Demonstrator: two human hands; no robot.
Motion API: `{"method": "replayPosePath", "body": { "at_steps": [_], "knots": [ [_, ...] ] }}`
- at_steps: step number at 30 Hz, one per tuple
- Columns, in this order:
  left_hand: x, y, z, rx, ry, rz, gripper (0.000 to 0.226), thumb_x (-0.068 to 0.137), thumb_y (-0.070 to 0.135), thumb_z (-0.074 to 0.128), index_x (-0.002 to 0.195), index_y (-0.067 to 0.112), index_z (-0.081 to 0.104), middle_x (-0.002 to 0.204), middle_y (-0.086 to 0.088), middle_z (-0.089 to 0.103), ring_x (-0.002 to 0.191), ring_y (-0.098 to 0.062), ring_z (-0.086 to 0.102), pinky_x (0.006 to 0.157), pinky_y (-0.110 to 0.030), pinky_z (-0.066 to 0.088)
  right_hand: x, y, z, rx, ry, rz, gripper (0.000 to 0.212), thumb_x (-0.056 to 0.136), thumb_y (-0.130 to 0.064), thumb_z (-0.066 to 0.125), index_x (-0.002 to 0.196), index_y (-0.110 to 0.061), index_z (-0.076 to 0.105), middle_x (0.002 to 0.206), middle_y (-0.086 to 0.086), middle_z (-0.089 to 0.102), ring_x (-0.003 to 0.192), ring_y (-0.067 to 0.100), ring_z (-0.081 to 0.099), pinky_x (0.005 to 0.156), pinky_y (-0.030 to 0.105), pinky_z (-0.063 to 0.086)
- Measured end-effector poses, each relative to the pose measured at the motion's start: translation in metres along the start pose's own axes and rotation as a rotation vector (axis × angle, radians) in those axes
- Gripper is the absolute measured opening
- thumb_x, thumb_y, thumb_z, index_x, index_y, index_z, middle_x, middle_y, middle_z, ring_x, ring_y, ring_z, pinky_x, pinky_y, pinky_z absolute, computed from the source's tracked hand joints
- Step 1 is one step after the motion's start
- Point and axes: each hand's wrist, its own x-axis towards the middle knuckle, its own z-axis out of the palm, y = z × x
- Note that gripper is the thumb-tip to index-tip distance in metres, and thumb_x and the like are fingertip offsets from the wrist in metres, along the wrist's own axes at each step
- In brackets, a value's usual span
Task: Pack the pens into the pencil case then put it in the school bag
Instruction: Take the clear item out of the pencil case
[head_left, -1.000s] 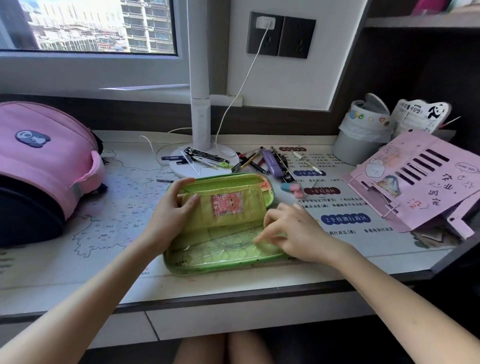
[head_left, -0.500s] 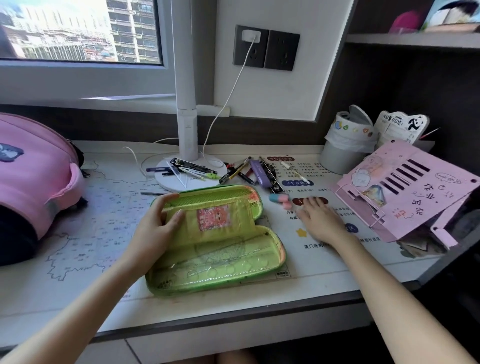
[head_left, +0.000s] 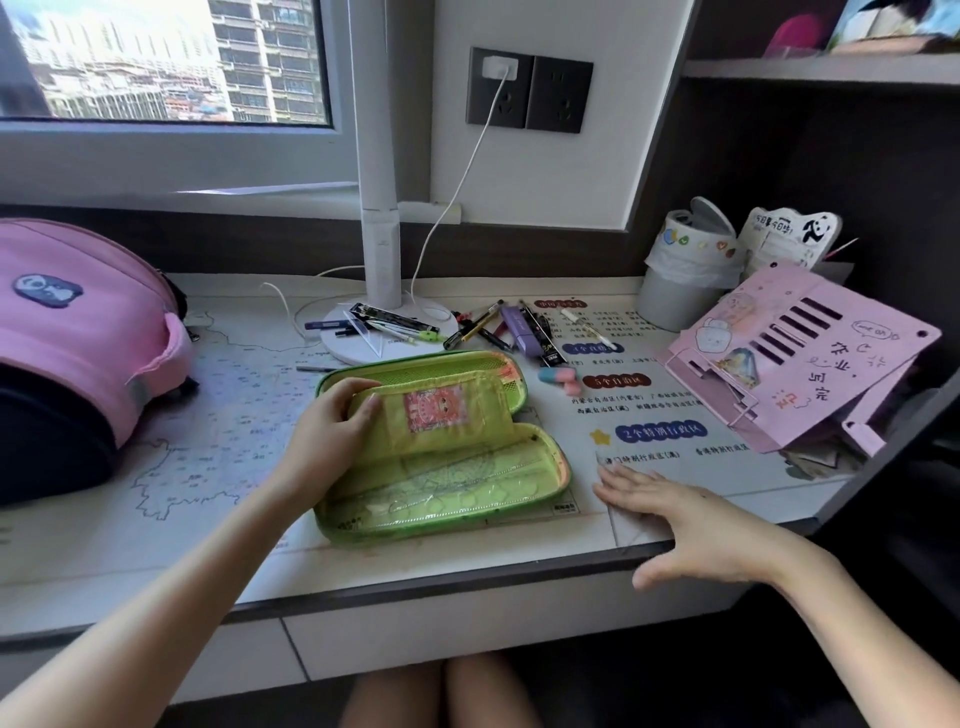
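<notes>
**Two hands at an open pencil case**

One desk (head_left: 156, 525) carries everything. At 9 o'clock lies the pink school bag (head_left: 88, 338). At centre the green pencil case (head_left: 441, 457) lies open; the left hand (head_left: 327, 441) grips its inner flap. At 4 o'clock the right hand (head_left: 691, 525) is spread open, empty, at the desk edge. At 12 o'clock the pens (head_left: 483, 327) lie scattered beside the lamp base (head_left: 363, 348).

I'm seeing daylight coming through the window (head_left: 166, 62); lamp post (head_left: 382, 208) standing on the desk (head_left: 467, 566); wall socket (head_left: 530, 89) sitting right of it.
</notes>
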Motion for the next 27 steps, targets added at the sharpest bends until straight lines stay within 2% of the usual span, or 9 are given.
{"method": "replayPosePath", "body": {
  "at_steps": [3, 6, 8, 10, 13, 16, 19, 23, 27],
  "knots": [
    [-0.001, 0.001, 0.0, 0.028, 0.015, 0.002, 0.021, 0.092, 0.028, 0.051, 0.111, 0.023, 0.059, 0.101, -0.002, 0.06, 0.09, -0.02, 0.056, 0.063, -0.026, 0.043, -0.006, 0.002, 0.004, 0.121, 0.003, -0.042, 0.081, 0.071, -0.031, 0.077, 0.134, -0.044, 0.028, 0.14, -0.034, 0.01, 0.129, -0.024, 0.0, 0.101, -0.003, -0.006],
    [-0.002, 0.002, 0.0, 0.031, 0.013, 0.006, 0.021, 0.093, 0.027, 0.05, 0.111, 0.022, 0.058, 0.102, -0.001, 0.059, 0.092, -0.021, 0.056, 0.07, -0.03, 0.044, -0.018, -0.007, -0.008, 0.405, 0.017, -0.028, 0.05, 0.081, -0.025, 0.069, 0.125, -0.037, 0.048, 0.131, -0.037, 0.035, 0.12, -0.029, 0.024, 0.103, -0.003, 0.011],
    [-0.003, 0.004, 0.0, 0.028, 0.015, 0.004, 0.02, 0.093, 0.027, 0.05, 0.11, 0.022, 0.058, 0.102, -0.001, 0.059, 0.093, -0.021, 0.056, 0.073, -0.031, 0.045, -0.019, -0.021, -0.02, 0.619, 0.269, -0.011, 0.041, 0.08, -0.046, 0.062, 0.116, -0.026, 0.063, 0.113, -0.032, 0.059, 0.112, -0.017, 0.049, 0.096, 0.0, 0.032],
    [-0.002, 0.004, 0.0, 0.024, 0.013, 0.002, 0.019, 0.093, 0.027, 0.05, 0.109, 0.023, 0.058, 0.102, -0.001, 0.06, 0.094, -0.021, 0.057, 0.073, -0.032, 0.046, -0.007, -0.038, -0.029, 0.747, 0.61, -0.025, 0.031, 0.082, -0.042, 0.056, 0.102, -0.021, 0.069, 0.094, -0.013, 0.073, 0.095, 0.002, 0.067, 0.085, 0.01, 0.049],
    [-0.003, 0.003, -0.001, -0.002, 0.007, 0.006, 0.016, 0.093, 0.027, 0.051, 0.107, 0.024, 0.058, 0.104, -0.002, 0.06, 0.093, -0.019, 0.057, 0.067, -0.026, 0.045, 0.023, -0.079, -0.025, 0.392, 0.824, -0.156, 0.014, 0.087, -0.026, 0.059, 0.093, -0.019, 0.07, 0.076, -0.004, 0.073, 0.065, 0.009, 0.069, 0.063, 0.016, 0.054],
    [-0.002, 0.003, 0.0, -0.044, 0.0, 0.003, 0.013, 0.092, 0.025, 0.052, 0.103, 0.024, 0.059, 0.103, -0.003, 0.06, 0.092, -0.019, 0.056, 0.063, -0.023, 0.043, 0.057, -0.119, -0.007, -0.188, 0.786, -0.308, 0.011, 0.077, -0.025, 0.073, 0.071, -0.016, 0.071, 0.056, -0.004, 0.067, 0.047, 0.01, 0.059, 0.045, 0.02, 0.047],
    [-0.002, 0.003, -0.002, -0.117, -0.004, -0.025, 0.008, 0.089, 0.026, 0.056, 0.094, 0.031, 0.061, 0.101, -0.005, 0.063, 0.092, -0.022, 0.06, 0.072, -0.033, 0.05, 0.089, -0.139, 0.011, -0.499, 0.745, -0.358, 0.027, 0.052, -0.018, 0.085, 0.051, -0.017, 0.058, 0.047, -0.003, 0.057, 0.043, 0.016, 0.052, 0.038, 0.018, 0.036],
    [-0.003, 0.006, -0.004, -0.258, -0.027, -0.076, 0.009, 0.088, 0.023, 0.059, 0.091, 0.029, 0.064, 0.092, -0.002, 0.065, 0.079, -0.015, 0.06, 0.057, -0.022, 0.045, 0.114, -0.143, 0.019, -0.479, 0.682, -0.385, 0.029, 0.05, -0.012, 0.087, 0.052, -0.015, 0.058, 0.051, -0.001, 0.056, 0.046, 0.016, 0.051, 0.035, 0.02, 0.04],
    [0.002, 0.009, -0.008, -0.331, -0.092, -0.136, 0.009, 0.087, 0.02, 0.06, 0.094, 0.022, 0.065, 0.088, -0.002, 0.066, 0.075, -0.015, 0.06, 0.054, -0.019, 0.046, 0.118, -0.143, 0.026, -0.379, 0.528, -0.46, 0.035, 0.074, -0.046, 0.066, 0.064, -0.013, 0.068, 0.06, -0.001, 0.062, 0.057, 0.016, 0.058, 0.046, 0.024, 0.049]
  ]
}}
